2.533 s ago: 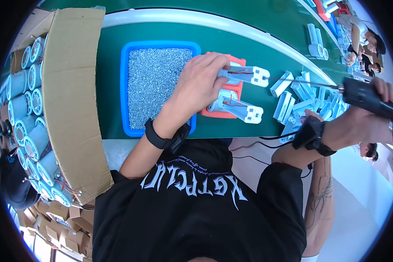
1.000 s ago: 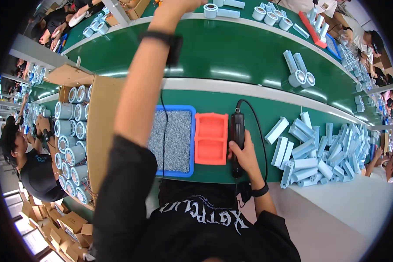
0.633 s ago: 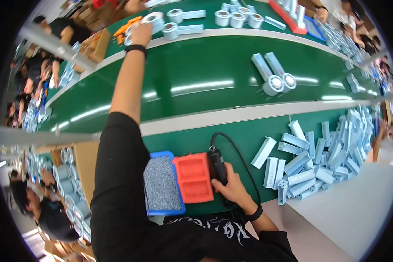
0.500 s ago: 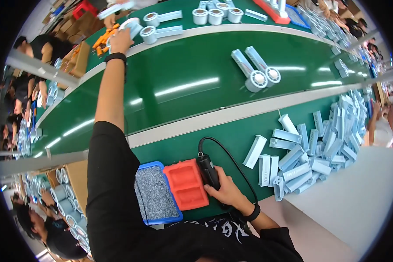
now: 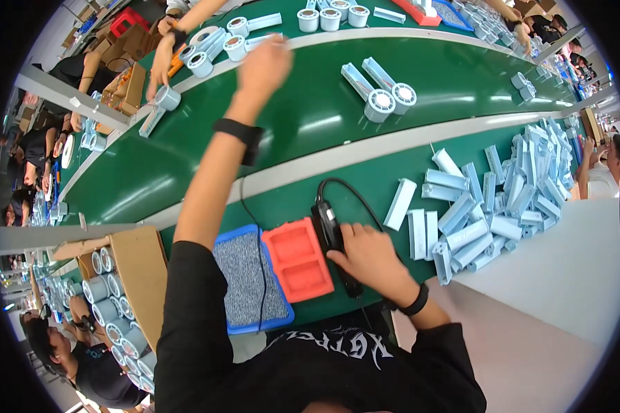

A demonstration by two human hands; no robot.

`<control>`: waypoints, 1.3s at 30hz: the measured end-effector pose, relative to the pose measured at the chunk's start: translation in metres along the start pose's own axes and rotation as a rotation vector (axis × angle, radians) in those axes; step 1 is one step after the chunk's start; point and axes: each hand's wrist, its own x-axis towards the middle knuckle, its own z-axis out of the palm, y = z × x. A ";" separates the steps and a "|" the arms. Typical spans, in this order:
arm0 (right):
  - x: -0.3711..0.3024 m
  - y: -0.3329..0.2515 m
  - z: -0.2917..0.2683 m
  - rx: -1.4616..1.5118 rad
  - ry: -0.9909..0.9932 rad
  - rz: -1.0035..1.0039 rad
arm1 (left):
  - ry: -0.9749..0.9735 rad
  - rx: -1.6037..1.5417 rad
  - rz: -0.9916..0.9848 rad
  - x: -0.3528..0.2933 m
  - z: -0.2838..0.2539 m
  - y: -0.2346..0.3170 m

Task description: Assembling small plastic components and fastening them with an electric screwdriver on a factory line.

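Observation:
My left arm reaches over the green conveyor belt [image 5: 275, 138]. At its end my left hand [image 5: 263, 72] is smeared by motion, its fingers mostly hidden, close to a pale blue part [image 5: 235, 48] with a round head and a long handle. A similar part [image 5: 200, 65] lies to its left on the far ledge. My right hand [image 5: 373, 256] rests on the near bench, thumb and fingers bent around a black electric screwdriver [image 5: 330, 230] that lies there with its cable attached. Two round-headed parts [image 5: 379, 104] lie on the belt.
Left of the screwdriver are a red two-section tray [image 5: 298, 249] and a blue tray [image 5: 288, 319] of small metal pieces. Pale blue handle pieces [image 5: 468, 234] are heaped at right. At far left another person's hand [image 5: 160, 69] holds a round-headed part [image 5: 167, 98]. A cardboard box [image 5: 143, 265] holds round parts.
My left hand has come away from the parts at the far left and moved right. Another person's hand now holds a part there. My right hand stays at the screwdriver.

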 end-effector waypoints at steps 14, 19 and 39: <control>-0.053 -0.121 -0.137 0.413 0.782 -1.346 | -0.399 -0.066 -0.272 -0.065 0.048 0.116; -0.056 -0.074 -0.117 0.456 0.890 -1.551 | -0.266 -0.288 -0.153 -0.121 -0.078 0.103; 0.250 0.130 -0.062 0.135 -0.051 0.354 | -0.182 -0.515 -0.250 -0.335 -0.180 0.147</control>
